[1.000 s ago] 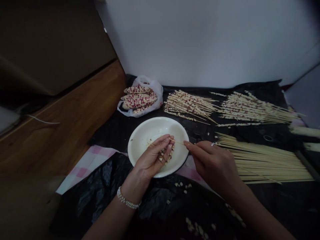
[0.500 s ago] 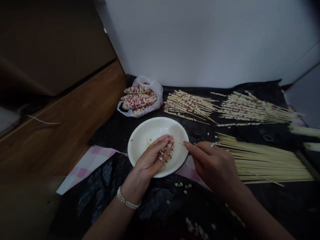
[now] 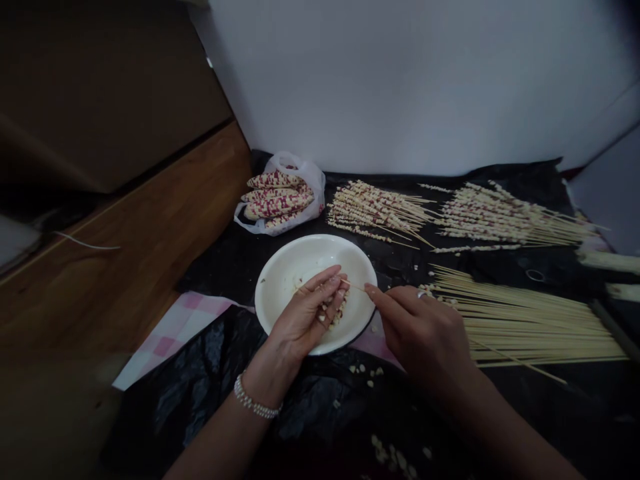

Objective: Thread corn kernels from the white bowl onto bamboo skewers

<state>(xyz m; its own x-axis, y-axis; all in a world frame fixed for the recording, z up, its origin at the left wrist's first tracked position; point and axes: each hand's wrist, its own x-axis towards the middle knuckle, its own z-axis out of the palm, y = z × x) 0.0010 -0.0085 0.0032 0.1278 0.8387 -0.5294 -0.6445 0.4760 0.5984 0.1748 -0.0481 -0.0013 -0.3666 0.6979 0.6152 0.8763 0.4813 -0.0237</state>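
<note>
Over a white oval bowl [image 3: 273, 273], my left hand [image 3: 305, 313] is closed in a pinch at the tip of a thin bamboo skewer [image 3: 354, 285]; what looks like a corn kernel is there, mostly hidden by the fingers. Loose corn kernels [image 3: 336, 313] lie in the bowl below that hand. My right hand [image 3: 425, 327], at the bowl's right edge, grips the skewer, which points left toward the left fingertips. Threaded kernels [image 3: 440, 297] show just behind the right hand, seemingly on the same skewer.
A plastic bag [image 3: 314, 183] of speckled corn cobs [image 3: 280, 200] stands behind the bowl. Two piles of threaded skewers [image 3: 380, 210] lie at the back, bare skewers [image 3: 540, 327] at right. Stray kernels dot the black plastic sheet [image 3: 220, 373]. A white wall [image 3: 400, 87] rises behind.
The left fingers have shifted slightly at the skewer's tip. My right hand has moved a little to the left, toward the left hand, with the skewer in it.
</note>
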